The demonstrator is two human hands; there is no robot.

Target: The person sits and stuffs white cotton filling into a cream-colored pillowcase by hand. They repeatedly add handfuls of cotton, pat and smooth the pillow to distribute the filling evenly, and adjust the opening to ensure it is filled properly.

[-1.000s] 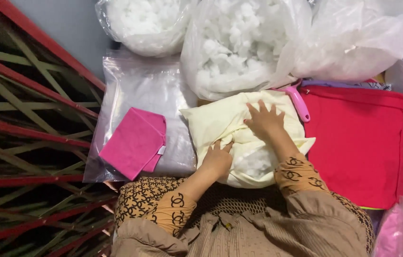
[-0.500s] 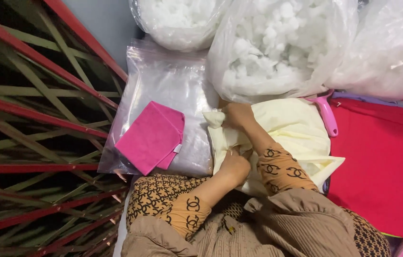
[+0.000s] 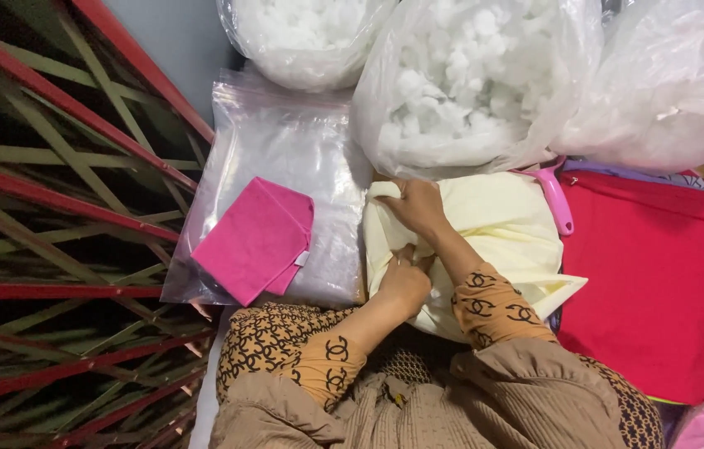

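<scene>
I see both hands on the cream cover [image 3: 497,224], which lies in front of me between the clear bag [image 3: 277,158] and the red cloth [image 3: 659,283]. The right hand [image 3: 417,206] is closed, pinching the cover's upper left edge just under the big stuffing bag [image 3: 476,83]. The left hand [image 3: 406,281] is curled shut on the left edge lower down, close below the right (its fingertips are hidden in the folds). 1 second ago the right hand lay flat and spread on top of the cover; half a second ago it had gone to the upper left corner, and it now grips there. The pink cloth [image 3: 256,239] rests on the clear bag as before, and a pink handle [image 3: 555,195] lies at the cover's right edge.
</scene>
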